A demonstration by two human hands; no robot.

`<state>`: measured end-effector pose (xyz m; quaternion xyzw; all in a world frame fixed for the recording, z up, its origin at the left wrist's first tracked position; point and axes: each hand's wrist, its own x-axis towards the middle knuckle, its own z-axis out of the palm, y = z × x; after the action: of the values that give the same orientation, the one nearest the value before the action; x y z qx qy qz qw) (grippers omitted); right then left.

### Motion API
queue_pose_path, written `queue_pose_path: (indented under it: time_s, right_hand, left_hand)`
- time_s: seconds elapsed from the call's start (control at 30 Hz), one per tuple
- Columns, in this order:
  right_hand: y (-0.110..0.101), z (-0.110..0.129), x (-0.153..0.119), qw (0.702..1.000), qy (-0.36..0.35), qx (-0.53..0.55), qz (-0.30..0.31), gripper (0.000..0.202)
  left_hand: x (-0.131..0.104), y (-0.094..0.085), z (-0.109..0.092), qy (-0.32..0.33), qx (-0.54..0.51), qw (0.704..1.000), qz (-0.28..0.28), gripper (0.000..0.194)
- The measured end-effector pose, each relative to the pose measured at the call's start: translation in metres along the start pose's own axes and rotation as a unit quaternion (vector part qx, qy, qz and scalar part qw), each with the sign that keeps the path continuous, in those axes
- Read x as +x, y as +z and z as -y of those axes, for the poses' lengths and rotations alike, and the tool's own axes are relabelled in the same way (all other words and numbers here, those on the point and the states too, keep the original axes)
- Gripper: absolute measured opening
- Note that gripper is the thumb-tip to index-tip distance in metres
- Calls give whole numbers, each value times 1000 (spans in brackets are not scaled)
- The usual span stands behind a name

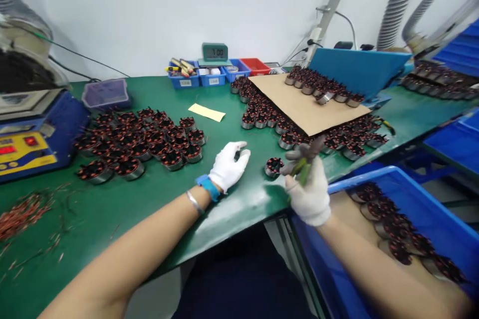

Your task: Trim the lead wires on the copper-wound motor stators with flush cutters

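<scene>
A single copper-wound part [273, 167] sits on the green worktop [239, 214], between the two gloved hands and nearer the right one. The right hand [310, 192] has its fingers closed around a green-handled tool [305, 164], blurred, which looks like a pair of cutters. The left hand [228, 167] is just to the other side of the part, its fingers loosely curled, with a gap between them and the thumb. Beyond it lies a cluster of similar parts [142, 139], with copper wire scraps [26, 217] nearer the person. A brown cardboard sheet [299, 102] lies over more parts and bears a row of them; a blue crate [441, 214] below the worktop's edge holds others.
</scene>
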<state>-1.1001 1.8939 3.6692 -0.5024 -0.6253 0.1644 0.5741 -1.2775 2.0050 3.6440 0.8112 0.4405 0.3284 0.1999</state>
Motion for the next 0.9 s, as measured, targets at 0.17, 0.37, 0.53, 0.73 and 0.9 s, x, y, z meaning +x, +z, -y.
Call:
queue_pose_path:
  time_s: [0.17, 0.37, 0.53, 0.73, 0.9]
  right_hand:
    - [17, 12, -3, 952, -56, -247, 171, 75]
    - [24, 8, 1, 920, -13, -334, 206, 70]
    - [19, 11, 4, 905, 39, -360, 223, 69]
    - [13, 13, 4, 896, 46, -353, 267, 69]
    - [22, 23, 9, 853, -26, -375, 362, 66]
  left_hand:
    - [79, 40, -3, 184, 68, 977, 87, 49]
    - [106, 61, -15, 235, 134, 950, 158, 62]
    - [46, 24, -3, 167, 176, 957, 160, 64]
    - [-64, -46, 9, 64, 290, 944, 144, 75]
    - [-131, -89, 38, 36, 350, 929, 116, 80]
